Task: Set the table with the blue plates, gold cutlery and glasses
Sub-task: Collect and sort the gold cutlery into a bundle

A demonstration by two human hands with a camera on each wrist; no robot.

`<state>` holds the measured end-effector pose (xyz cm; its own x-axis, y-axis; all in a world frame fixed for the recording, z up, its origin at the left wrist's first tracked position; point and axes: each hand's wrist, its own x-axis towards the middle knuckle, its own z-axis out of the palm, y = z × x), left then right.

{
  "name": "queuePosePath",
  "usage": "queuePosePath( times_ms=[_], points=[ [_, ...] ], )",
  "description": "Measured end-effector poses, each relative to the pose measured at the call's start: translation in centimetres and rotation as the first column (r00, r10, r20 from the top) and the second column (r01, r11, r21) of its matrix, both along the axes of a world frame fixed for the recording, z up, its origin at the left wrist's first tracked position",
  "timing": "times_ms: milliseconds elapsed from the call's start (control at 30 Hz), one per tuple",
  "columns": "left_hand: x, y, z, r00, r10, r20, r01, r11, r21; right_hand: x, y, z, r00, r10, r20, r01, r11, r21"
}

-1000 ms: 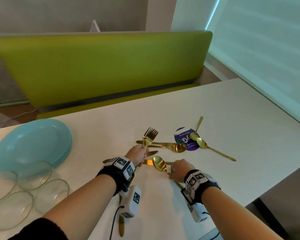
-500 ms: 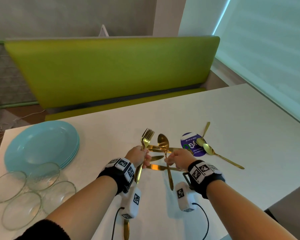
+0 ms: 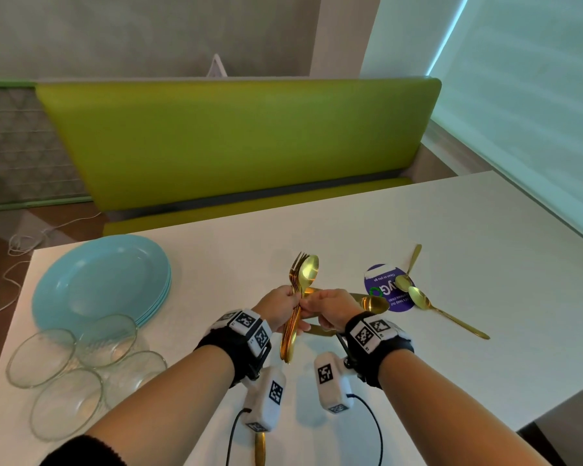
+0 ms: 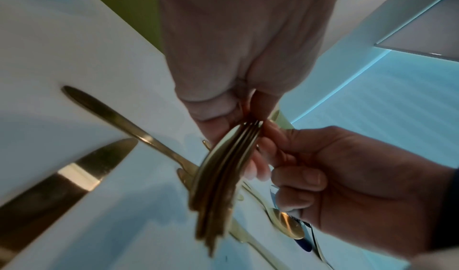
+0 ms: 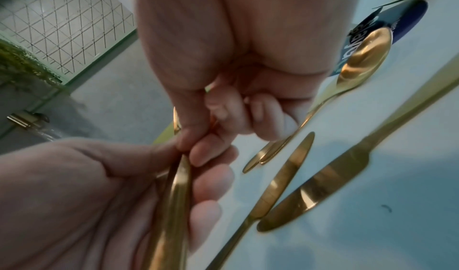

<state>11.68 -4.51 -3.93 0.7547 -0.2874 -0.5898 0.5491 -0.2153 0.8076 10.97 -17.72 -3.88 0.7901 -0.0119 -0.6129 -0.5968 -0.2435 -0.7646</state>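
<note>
A bundle of gold forks (image 3: 292, 317) with one gold spoon (image 3: 308, 271) stands upright above the desk. Other gold spoons (image 3: 421, 299) and knives (image 5: 320, 188) lie scattered nearby. Stacked blue plates (image 3: 101, 280) sit left, beside four clear glass bowls (image 3: 81, 371).

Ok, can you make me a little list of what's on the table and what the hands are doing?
left hand: grips bunch of gold forks
right hand: pinches gold spoon against that bunch
stack of round blue plates: left part of white table
four clear glass bowls: beside plates
two gold spoons: loose, by purple sticker
</note>
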Motion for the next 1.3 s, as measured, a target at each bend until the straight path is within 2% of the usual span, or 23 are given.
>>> queuePosePath(
  times_ms=[333, 433, 500, 567, 633, 800, 867, 933, 1067, 1300],
  points=[
    [0.5, 0.7, -0.3, 1.0, 0.001, 0.01, -0.001, 0.999, 0.054, 0.9, 0.8, -1.2, 0.999, 0.045, 0.025, -0.043, 0.995, -0.089],
    [0.8, 1.1, -0.6, 0.999, 0.029, 0.033, -0.031, 0.996, 0.086, 1.7, 0.1, -1.2, 0.993, 0.105, 0.05, -0.092, 0.971, -0.222],
    [1.0, 1.6, -0.7, 0.998, 0.055, 0.036, -0.058, 0.993, 0.106, 2.3, -1.3, -0.8, 0.989, 0.129, 0.075, -0.089, 0.912, -0.401],
    [1.2, 2.0, -0.8, 0.997, 0.069, 0.028, -0.072, 0.991, 0.114, 2.9, -3.0, -0.7, 0.984, 0.167, 0.065, -0.094, 0.788, -0.608],
    [1.3, 2.4, -0.8, 0.996, 0.082, 0.023, -0.084, 0.989, 0.124, 3.2, -4.4, -1.1, 0.974, 0.225, 0.018, -0.138, 0.658, -0.74],
    [1.6, 2.6, -1.1, 0.993, 0.117, 0.025, -0.12, 0.983, 0.137, 3.1, -5.1, -2.8, 0.892, 0.416, -0.176, -0.338, 0.355, -0.872],
    [1.7, 2.5, -1.0, 0.993, 0.117, 0.027, -0.12, 0.983, 0.141, 3.1, -5.0, -3.4, 0.861, 0.461, -0.214, -0.366, 0.27, -0.89],
    [1.8, 2.5, -0.9, 0.993, 0.116, 0.033, -0.12, 0.982, 0.147, 3.3, -4.8, -3.7, 0.843, 0.484, -0.234, -0.378, 0.225, -0.898],
    [1.9, 2.5, -1.0, 0.991, 0.128, 0.038, -0.132, 0.978, 0.163, 3.5, -4.5, -4.0, 0.833, 0.494, -0.25, -0.387, 0.195, -0.901],
    [2.4, 1.9, -1.1, 0.991, 0.117, 0.063, -0.127, 0.97, 0.209, 3.5, -4.5, -3.4, 0.815, 0.533, -0.229, -0.373, 0.179, -0.911]
  ],
)
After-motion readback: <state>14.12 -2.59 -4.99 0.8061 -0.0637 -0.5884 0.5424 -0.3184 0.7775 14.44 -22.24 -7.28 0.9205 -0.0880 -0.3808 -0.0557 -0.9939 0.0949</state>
